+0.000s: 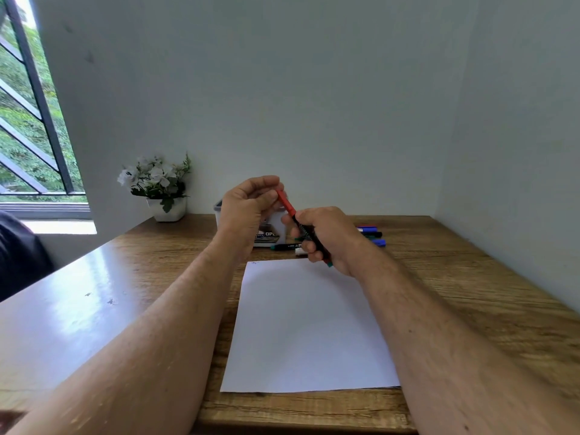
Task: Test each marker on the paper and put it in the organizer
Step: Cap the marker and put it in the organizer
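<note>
While both hands grip it, black marker (306, 231), red cap (285, 200) pinched left, barrel held right.

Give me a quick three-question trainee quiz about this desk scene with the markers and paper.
1. True or false: the red cap is already off the marker.
2. Which hand grips the marker's barrel? A) left hand B) right hand
3. Fill in: the remaining markers lie on the table beyond the ____.

Key
1. False; the cap sits on the marker, pinched by the left hand.
2. B
3. paper
</note>
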Available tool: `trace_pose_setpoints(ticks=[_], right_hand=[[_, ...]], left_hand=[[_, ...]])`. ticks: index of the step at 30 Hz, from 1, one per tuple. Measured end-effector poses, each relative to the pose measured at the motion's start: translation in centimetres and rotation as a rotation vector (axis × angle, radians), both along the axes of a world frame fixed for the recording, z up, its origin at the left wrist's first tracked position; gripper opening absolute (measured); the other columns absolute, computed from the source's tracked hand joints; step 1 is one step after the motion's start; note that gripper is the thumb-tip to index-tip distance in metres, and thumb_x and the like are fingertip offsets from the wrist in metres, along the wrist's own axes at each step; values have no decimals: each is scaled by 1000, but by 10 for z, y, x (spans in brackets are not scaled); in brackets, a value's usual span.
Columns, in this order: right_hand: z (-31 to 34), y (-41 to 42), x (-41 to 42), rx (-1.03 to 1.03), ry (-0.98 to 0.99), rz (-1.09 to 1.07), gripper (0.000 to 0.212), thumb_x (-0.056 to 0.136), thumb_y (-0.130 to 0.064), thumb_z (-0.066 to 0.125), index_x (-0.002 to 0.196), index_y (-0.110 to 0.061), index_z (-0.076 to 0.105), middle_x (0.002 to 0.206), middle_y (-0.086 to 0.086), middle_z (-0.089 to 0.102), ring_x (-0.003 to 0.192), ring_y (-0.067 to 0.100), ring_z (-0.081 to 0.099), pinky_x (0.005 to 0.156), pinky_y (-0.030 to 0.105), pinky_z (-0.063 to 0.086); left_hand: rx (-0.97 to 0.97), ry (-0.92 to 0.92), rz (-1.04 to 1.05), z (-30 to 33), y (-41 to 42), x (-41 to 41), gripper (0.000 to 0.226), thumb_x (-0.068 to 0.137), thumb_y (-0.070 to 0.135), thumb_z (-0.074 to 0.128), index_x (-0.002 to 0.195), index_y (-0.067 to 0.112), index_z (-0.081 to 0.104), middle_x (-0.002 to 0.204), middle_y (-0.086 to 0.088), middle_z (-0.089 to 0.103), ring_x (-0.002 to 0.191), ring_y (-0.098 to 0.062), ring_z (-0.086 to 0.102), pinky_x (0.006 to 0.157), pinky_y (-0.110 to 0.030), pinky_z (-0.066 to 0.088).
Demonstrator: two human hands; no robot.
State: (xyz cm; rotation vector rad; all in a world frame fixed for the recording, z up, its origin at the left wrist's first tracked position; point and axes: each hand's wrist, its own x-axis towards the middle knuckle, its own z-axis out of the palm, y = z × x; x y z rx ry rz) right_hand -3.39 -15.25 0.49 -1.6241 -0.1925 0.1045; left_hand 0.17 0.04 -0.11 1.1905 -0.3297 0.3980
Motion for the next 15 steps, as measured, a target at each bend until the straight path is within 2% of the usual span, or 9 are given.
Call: trace_pose_setpoints(ticks=[3,7,11,15], right_hand=[[0,-1,3,-4,-25,-42,27,96,-19,52,102,-3,73,70,6,61,45,10,38,39,22,30],[-2,-1,5,-91,-69,-112,32,97,-32,56,94,-9,77,60,0,56,44,9,37,43,24,31],[-1,-1,5,-108,-100,-113,39,97,-40,57,90,-8,76,57,-2,49,41,7,36,41,21,31],[1,-2,2,-95,-90,-145,42,94,-48,60,76,-11,71,51,-2,47,37,9,33,38,20,26]], left_hand=[[19,54,-109,-2,0,1,23,97,6,55,117,4,66,111,-15,72,109,-28,67,95,-38,55],[51,89,-135,-3,-1,1,25,100,8,51,119,6,65,108,-11,73,107,-25,68,93,-35,55],[31,90,-120,-2,0,1,22,99,5,50,112,6,68,105,-12,72,113,-30,66,98,-39,53],[-54,75,-116,0,-3,1,19,99,4,50,102,8,68,99,-12,72,107,-31,66,91,-35,57]])
